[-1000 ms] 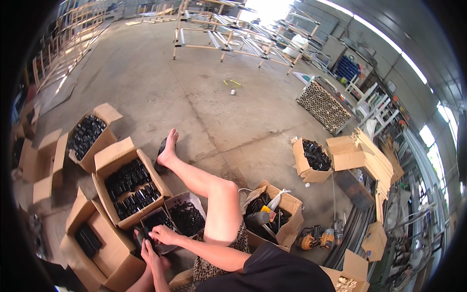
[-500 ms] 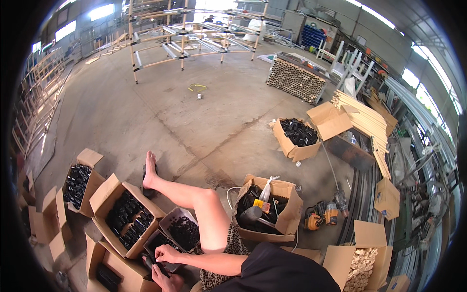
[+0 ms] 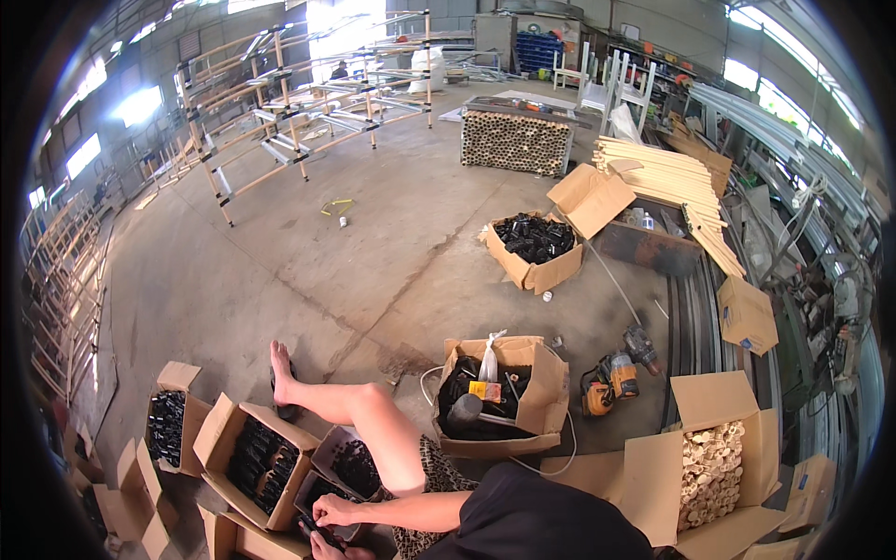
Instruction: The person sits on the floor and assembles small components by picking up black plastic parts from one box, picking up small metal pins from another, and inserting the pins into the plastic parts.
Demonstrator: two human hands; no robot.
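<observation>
At the lower left, my left hand (image 3: 329, 549) is closed around a slim black part (image 3: 315, 534), partly hidden by the fingers. My right hand (image 3: 334, 510) reaches over it with the fingertips pinched together close to the part; whether something small sits in that pinch is too small to tell. Both hands are beside a dark bin (image 3: 301, 499) of black pieces. A greyish bin (image 3: 324, 448) of small black pieces adjoins it. Left of these, a cardboard box (image 3: 227, 497) holds rows of black fittings.
My bare leg (image 3: 364, 420) stretches between the bins and a carton (image 3: 553, 397) of black items. Two cordless power tools (image 3: 611, 378) lie on the floor right of it. A carton (image 3: 651, 485) of pale wooden-looking pieces stands lower right; pipe racks (image 3: 280, 103) stand far left.
My view has swung right and tipped up, so the racks sit farther left and the lower-right carton shows more fully. Both hands stay together at the black part by the bins.
</observation>
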